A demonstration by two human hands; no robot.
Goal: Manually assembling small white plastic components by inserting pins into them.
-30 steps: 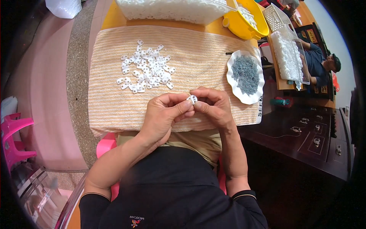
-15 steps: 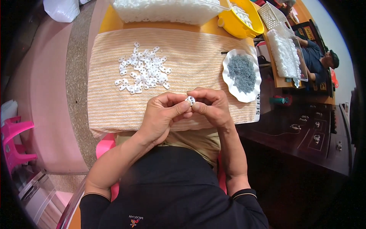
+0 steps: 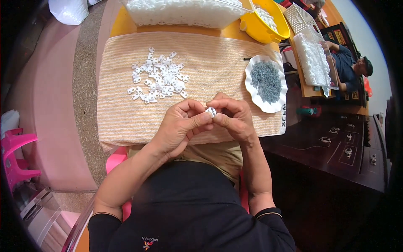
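Observation:
Between my two hands, over the near part of the striped towel (image 3: pixel 121 122), is a small white plastic piece with dark holes (image 3: pixel 211 111). My left hand (image 3: pixel 181 124) pinches it from the left with thumb and fingers. From the other side, my right hand (image 3: pixel 235 117) grips it between thumb and forefinger. The fingertips hide much of the piece. A loose pile of similar small white two-holed pieces (image 3: pixel 161 77) lies on the towel, ahead and to the left. At the right, a scalloped white plate (image 3: pixel 250 90) holds many thin grey screws or pins (image 3: pixel 268 80), too small to tell which.
A clear bin (image 3: pixel 176 21) full of white pieces stands at the table's far edge, beside a yellow basin (image 3: pixel 252 27). A pink stool (image 3: pixel 17 153) is on the floor at left. Another person (image 3: pixel 350 69) sits at far right by a second bin (image 3: pixel 311 59) of white pieces.
Both hands stay in nearly the same place, still gripping the small white piece. The piece has turned a little between the fingertips, and the right forefinger has lifted slightly.

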